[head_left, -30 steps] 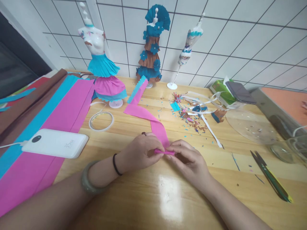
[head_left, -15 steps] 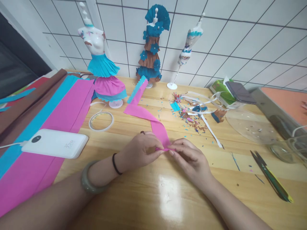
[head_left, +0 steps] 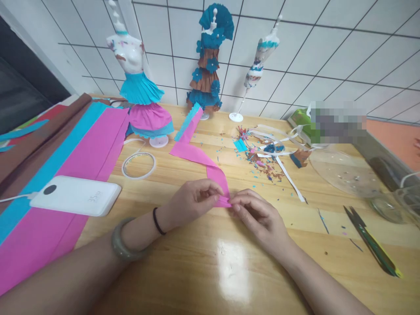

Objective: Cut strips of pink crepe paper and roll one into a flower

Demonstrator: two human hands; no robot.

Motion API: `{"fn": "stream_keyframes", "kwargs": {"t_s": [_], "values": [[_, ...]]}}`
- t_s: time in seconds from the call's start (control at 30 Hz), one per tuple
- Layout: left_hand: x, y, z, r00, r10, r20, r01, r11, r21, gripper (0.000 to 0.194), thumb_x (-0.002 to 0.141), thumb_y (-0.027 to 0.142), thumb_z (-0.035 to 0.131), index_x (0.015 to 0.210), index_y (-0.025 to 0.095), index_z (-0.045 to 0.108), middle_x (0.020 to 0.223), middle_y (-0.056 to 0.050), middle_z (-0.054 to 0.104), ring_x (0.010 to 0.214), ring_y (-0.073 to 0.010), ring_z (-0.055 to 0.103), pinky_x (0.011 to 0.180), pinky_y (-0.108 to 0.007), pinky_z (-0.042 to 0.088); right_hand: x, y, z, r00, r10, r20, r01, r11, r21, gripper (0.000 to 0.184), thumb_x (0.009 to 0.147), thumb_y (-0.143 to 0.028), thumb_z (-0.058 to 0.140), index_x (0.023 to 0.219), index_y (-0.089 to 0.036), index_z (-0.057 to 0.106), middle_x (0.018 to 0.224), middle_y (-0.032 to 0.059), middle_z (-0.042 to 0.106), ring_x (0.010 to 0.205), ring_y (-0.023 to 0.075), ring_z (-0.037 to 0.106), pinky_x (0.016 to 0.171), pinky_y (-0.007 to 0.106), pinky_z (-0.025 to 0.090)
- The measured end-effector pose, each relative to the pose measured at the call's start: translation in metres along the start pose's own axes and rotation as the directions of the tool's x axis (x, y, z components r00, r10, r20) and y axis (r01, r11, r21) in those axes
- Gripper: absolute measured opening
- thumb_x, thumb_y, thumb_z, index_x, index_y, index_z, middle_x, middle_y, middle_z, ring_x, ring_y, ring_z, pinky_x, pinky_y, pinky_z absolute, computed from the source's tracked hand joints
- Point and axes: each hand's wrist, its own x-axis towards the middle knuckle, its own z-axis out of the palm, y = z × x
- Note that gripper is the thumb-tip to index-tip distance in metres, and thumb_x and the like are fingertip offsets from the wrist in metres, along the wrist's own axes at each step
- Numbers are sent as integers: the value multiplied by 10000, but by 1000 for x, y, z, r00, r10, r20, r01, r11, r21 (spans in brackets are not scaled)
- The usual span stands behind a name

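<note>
A long pink crepe-paper strip (head_left: 197, 155) runs across the wooden table (head_left: 229, 271) from the back toward me. Its near end is folded small between my two hands. My left hand (head_left: 192, 203) pinches that end from the left, fingers closed on it. My right hand (head_left: 259, 216) pinches it from the right, fingertips meeting the left hand's. A grey-green bangle and a black band sit on my left wrist.
Pink, blue and brown paper sheets (head_left: 65, 162) lie at left under a white power bank (head_left: 75, 195). A tape roll (head_left: 138, 165), three dressed mini mannequins (head_left: 210, 57), paper scraps (head_left: 262, 159), a clear dish (head_left: 341, 173) and scissors (head_left: 370, 245) surround the hands.
The folded pink end was a tight stick between my fingers; now it lies flatter, and both hands have shifted slightly up the strip.
</note>
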Motion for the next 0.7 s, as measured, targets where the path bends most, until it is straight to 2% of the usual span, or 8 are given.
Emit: {"fn": "stream_keyframes", "kwargs": {"t_s": [0.13,0.43,0.53,0.7], "values": [[0,2,0,1000,-2,29,1,1000,31,123,782,132,508,802,126,629,765,-28,640,734,-116,578,693,-219,452,-2,1,1,998,60,5,-60,998,33,106,830,-183,549,900,-211,623,893,66,611,758,153,559,655,280,456],[0,3,0,1000,0,27,0,1000,21,165,793,122,489,822,121,652,790,-39,657,752,-116,588,704,-216,455,-3,2,2,984,179,-7,-176,974,141,101,843,-235,532,856,-200,625,737,19,605,643,116,549,601,239,450],[1,5,1,1000,-15,24,14,999,35,152,767,120,528,846,113,658,789,-43,656,724,-115,581,674,-214,457,-3,3,3,973,229,-26,-220,957,190,101,803,-257,590,879,-208,634,765,18,632,663,120,566,613,239,464],[2,10,2,998,-62,7,61,993,101,140,721,130,604,840,106,673,739,-35,646,667,-107,557,616,-203,444,-4,7,7,971,232,-60,-215,954,211,138,765,-247,638,902,-229,644,841,27,663,729,129,600,661,247,482]]}}
